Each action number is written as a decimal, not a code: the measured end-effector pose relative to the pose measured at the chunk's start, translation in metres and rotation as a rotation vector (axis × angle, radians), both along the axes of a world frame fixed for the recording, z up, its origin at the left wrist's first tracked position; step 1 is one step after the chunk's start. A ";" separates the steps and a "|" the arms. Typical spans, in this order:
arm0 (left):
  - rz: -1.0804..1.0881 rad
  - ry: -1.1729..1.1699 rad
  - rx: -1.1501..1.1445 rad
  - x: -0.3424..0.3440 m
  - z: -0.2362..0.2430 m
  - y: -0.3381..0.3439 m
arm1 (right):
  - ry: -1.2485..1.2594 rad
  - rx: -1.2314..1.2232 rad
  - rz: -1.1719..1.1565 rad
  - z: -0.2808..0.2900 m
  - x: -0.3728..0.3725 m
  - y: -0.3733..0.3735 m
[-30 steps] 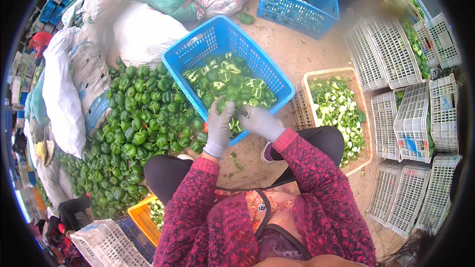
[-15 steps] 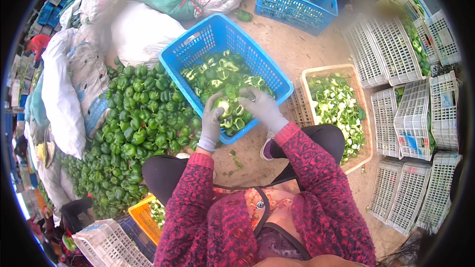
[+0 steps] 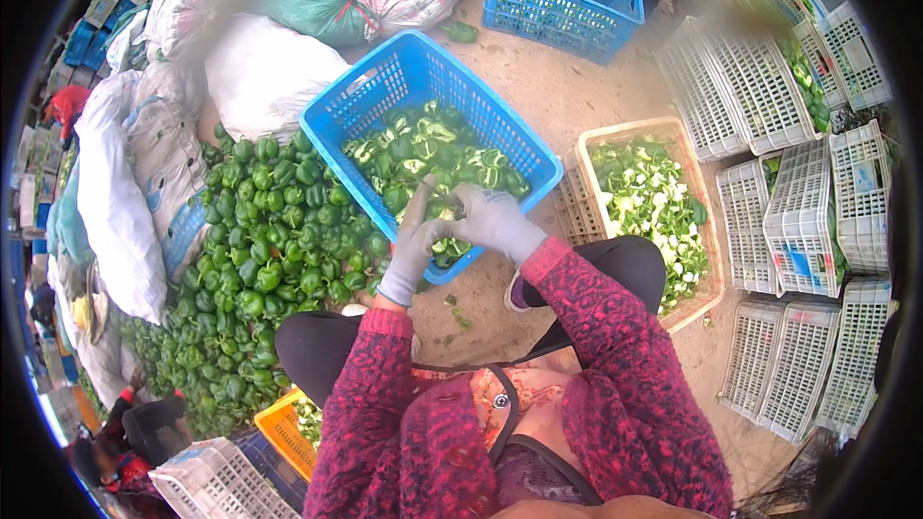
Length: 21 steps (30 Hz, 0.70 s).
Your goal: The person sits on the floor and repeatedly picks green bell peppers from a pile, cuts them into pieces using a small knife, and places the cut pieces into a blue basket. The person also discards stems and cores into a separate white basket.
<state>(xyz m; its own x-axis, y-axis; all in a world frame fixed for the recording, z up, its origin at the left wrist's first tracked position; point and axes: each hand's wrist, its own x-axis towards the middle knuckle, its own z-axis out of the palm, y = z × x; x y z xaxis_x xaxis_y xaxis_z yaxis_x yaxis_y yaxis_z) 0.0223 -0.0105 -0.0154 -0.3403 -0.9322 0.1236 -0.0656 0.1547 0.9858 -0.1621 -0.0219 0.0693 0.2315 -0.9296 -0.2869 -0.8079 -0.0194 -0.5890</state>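
Note:
Both hands wear pale grey gloves and meet over the near edge of a blue plastic crate (image 3: 332, 139). Green pepper pieces (image 3: 437, 139), cut open with pale insides showing, lie in the crate. My left hand (image 3: 411, 242) has its fingers stretched up and its thumb toward the other hand. Beside it, my right hand (image 3: 497, 221) reaches in from the right, fingers and thumb apart. The thumbs seem to touch. Pepper pieces show between the hands, apparently lying in the crate below; I see nothing gripped.
Whole green peppers (image 3: 260, 240) are heaped left of the crate. On the right stands a cream crate (image 3: 713, 231) of pale pepper cores and scraps. Filled sacks (image 3: 274, 67), another blue crate (image 3: 562, 5), stacked white crates (image 3: 798, 221) and a yellow crate (image 3: 284, 432) stand around.
My hands have come closer together, thumbs meeting, and the right hand has shifted slightly left. The pieces seen at the fingertips before are no longer there. The whole view has shifted a little.

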 end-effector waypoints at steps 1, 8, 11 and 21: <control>0.026 -0.054 0.011 -0.002 0.004 0.003 | 0.039 0.011 0.009 0.000 0.001 0.000; 0.325 -0.256 -0.017 -0.031 0.022 0.027 | -0.008 -0.038 -0.114 -0.035 0.002 0.003; 0.426 -0.160 0.137 -0.036 0.019 0.028 | -0.105 -0.131 -0.160 -0.044 0.002 0.010; 0.321 0.726 0.648 -0.033 0.035 0.016 | -1.407 0.581 -0.427 -0.020 -0.016 0.010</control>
<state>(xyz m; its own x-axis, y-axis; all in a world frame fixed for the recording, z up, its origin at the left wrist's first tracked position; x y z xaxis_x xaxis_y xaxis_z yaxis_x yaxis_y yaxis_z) -0.0107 0.0054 0.0195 -0.1066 -0.9270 -0.3595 0.6357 -0.3415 0.6923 -0.1777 -0.0124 0.0494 0.3699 -0.8373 -0.4027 0.4822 0.5435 -0.6871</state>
